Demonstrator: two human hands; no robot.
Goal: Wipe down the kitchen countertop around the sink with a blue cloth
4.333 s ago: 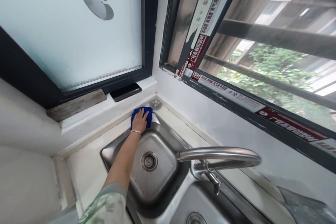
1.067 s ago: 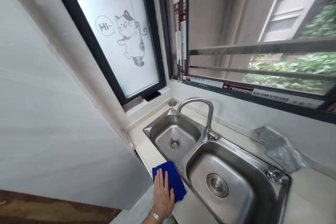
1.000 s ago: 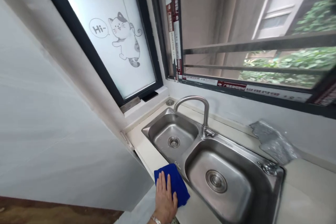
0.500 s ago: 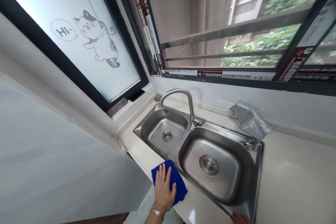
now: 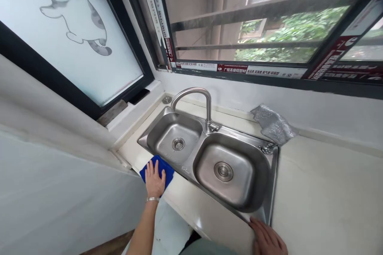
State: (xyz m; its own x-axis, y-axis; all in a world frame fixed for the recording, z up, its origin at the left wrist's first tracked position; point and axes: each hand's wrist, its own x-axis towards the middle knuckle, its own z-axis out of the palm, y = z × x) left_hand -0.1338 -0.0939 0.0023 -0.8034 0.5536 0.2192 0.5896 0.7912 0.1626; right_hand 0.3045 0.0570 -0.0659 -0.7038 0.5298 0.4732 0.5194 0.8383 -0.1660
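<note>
My left hand (image 5: 154, 181) lies palm down on a folded blue cloth (image 5: 166, 170), fingers spread and thumb out, pressing it flat against the counter. The cloth lies on the front strip of the white countertop (image 5: 191, 197), beside the smaller left sink basin (image 5: 160, 135). At the lower right, my right hand (image 5: 266, 237) rests with extended fingers near the front right corner of the steel double sink, touching its edge. Its thumb side is partly out of sight. The larger right basin (image 5: 239, 191) lies between the hands.
A curved steel faucet (image 5: 208, 105) rises behind the basins. Silver bubble wrap (image 5: 273, 125) lies at the back right, next to a small metal fitting (image 5: 268, 148). A dark-framed window (image 5: 239, 75) runs along the back, and a frosted pane (image 5: 77, 28) stands at the left.
My left hand has slid the blue cloth leftward along the counter's front strip. The view has shifted, and more of my right hand now shows at the sink's corner.
</note>
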